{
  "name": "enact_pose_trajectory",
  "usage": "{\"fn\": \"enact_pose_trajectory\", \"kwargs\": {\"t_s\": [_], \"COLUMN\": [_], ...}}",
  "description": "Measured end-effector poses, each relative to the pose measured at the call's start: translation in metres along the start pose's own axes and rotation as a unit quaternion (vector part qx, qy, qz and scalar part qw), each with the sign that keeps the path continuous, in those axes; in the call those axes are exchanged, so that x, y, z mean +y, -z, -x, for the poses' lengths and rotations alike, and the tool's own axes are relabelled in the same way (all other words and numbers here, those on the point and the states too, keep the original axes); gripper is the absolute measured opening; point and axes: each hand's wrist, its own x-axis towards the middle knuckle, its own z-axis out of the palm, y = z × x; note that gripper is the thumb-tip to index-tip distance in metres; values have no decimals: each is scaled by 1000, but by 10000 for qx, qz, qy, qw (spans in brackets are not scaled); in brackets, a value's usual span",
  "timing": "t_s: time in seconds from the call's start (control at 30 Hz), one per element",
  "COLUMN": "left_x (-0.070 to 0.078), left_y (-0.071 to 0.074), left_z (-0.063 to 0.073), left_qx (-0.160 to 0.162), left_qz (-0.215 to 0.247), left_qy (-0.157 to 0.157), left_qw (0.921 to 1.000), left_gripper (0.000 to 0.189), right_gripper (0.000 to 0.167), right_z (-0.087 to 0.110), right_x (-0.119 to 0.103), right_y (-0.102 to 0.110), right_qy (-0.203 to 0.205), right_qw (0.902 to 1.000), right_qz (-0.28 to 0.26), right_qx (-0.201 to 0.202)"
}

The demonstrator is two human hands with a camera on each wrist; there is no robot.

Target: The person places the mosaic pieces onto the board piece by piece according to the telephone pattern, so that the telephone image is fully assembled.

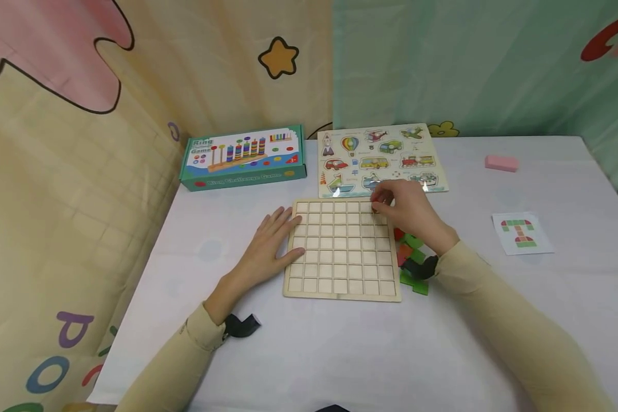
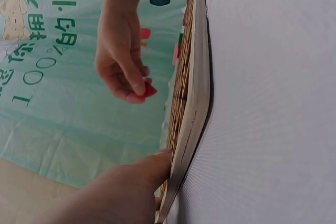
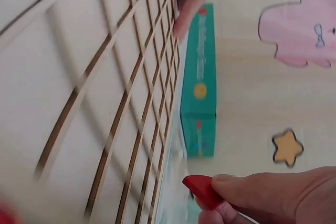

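A wooden grid board [image 1: 340,249] lies on the white table, its square cells bare. My left hand [image 1: 270,246] rests on the board's left edge, fingers spread and thumb over the rim. Between thumb and fingertips my right hand [image 1: 409,210] pinches a small red piece [image 3: 205,190] with a curved side, held above the board's far right corner. Red and green pieces [image 1: 414,254] lie loosely beside the board's right edge, partly hidden under the right wrist.
Behind the board stand a green game box [image 1: 244,177] and a vehicle picture puzzle [image 1: 381,157]. To the right are a pink block [image 1: 502,163] and a pattern card [image 1: 522,233] showing red, green and orange shapes. Printed curtains [image 1: 226,68] hang behind the table.
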Motion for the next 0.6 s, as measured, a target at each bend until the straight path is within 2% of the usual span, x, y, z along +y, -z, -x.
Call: {"fn": "enact_pose_trajectory", "kwargs": {"t_s": [0.2, 0.33, 0.47, 0.6], "left_x": [0, -1, -3, -4], "left_y": [2, 2, 0, 0], "left_z": [-1, 0, 2, 3], "left_qx": [95, 100, 52, 37], "left_qz": [20, 50, 53, 65], "left_qy": [-90, -78, -7, -20], "left_qw": [9999, 9999, 10000, 10000], "left_gripper": [73, 74, 74, 74], "right_gripper": [5, 4, 3, 5], "right_z": [-30, -49, -61, -65], "right_x": [-38, -56, -64, -65], "right_y": [-28, -48, -66, -76], "right_qy": [456, 506, 511, 487], "right_qw": [9981, 9959, 9944, 9933], "right_qz": [-286, -437, -368, -232], "right_qx": [-302, -614, -845, -1022]}}
